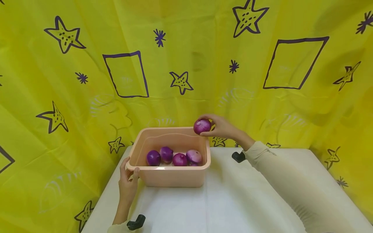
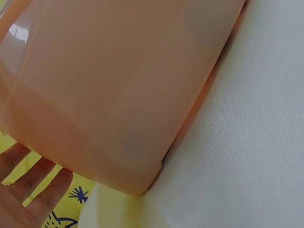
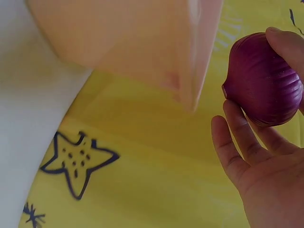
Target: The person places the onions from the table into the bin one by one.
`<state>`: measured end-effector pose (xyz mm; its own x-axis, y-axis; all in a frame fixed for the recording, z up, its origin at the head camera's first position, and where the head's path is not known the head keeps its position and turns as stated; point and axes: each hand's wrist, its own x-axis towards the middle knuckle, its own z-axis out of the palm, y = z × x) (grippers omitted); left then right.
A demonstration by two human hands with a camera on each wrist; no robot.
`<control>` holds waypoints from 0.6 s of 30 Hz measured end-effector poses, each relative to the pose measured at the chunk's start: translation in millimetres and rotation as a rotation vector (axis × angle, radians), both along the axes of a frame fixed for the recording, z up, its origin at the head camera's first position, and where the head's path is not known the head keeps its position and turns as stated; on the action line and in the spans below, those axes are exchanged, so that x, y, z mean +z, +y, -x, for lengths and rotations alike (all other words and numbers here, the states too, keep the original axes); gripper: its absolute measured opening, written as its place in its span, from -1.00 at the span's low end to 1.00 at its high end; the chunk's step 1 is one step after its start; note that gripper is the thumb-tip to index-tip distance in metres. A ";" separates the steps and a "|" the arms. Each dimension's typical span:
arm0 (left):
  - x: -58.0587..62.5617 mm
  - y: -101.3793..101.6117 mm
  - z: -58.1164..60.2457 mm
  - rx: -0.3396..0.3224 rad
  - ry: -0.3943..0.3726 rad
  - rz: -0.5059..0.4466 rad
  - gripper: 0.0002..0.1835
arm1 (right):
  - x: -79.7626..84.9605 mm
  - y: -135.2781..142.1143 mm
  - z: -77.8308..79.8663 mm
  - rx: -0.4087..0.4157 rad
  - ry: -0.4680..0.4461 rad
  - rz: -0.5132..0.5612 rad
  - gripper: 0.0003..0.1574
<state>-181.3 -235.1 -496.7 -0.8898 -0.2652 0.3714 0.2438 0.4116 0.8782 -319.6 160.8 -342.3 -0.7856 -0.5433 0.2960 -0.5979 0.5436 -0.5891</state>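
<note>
A peach plastic tub (image 1: 172, 176) stands on the white table and holds several purple onions (image 1: 179, 159). My right hand (image 1: 220, 127) grips another purple onion (image 1: 202, 126) above the tub's far right corner; the right wrist view shows that onion (image 3: 263, 78) pinched between thumb and fingers beside the tub's rim (image 3: 202, 52). My left hand (image 1: 128, 181) holds the tub's near left corner, thumb on the rim. In the left wrist view the tub's wall (image 2: 118, 85) fills the frame, with my fingers (image 2: 42, 190) under its edge.
The white table (image 1: 233, 200) stretches out to the right and front of the tub. A yellow curtain (image 1: 186, 64) with purple stars and squares hangs close behind and around the table.
</note>
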 end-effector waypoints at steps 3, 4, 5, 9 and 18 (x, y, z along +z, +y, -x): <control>0.5 -0.3 -0.4 -0.001 0.002 0.000 -0.32 | 3.5 -17.6 1.9 0.038 -0.007 0.013 -0.26; 0.7 0.0 -0.5 -0.002 0.002 -0.001 -0.32 | 4.7 -22.9 2.5 0.051 -0.004 0.015 -0.27; 0.9 0.1 -0.6 -0.003 0.001 -0.002 -0.32 | 5.2 -28.3 3.6 0.060 0.000 0.018 -0.28; 0.3 0.0 -0.2 0.006 -0.008 0.006 -0.32 | 7.9 -49.6 6.3 0.105 0.019 0.024 -0.31; 0.0 -0.3 0.0 0.013 -0.008 0.008 -0.32 | 4.3 -96.0 8.0 0.179 -0.015 0.027 -0.31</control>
<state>-181.3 -235.4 -496.7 -0.8891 -0.2743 0.3663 0.2312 0.4215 0.8768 -327.5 64.8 -338.0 -0.6814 -0.6668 0.3019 -0.6750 0.4130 -0.6114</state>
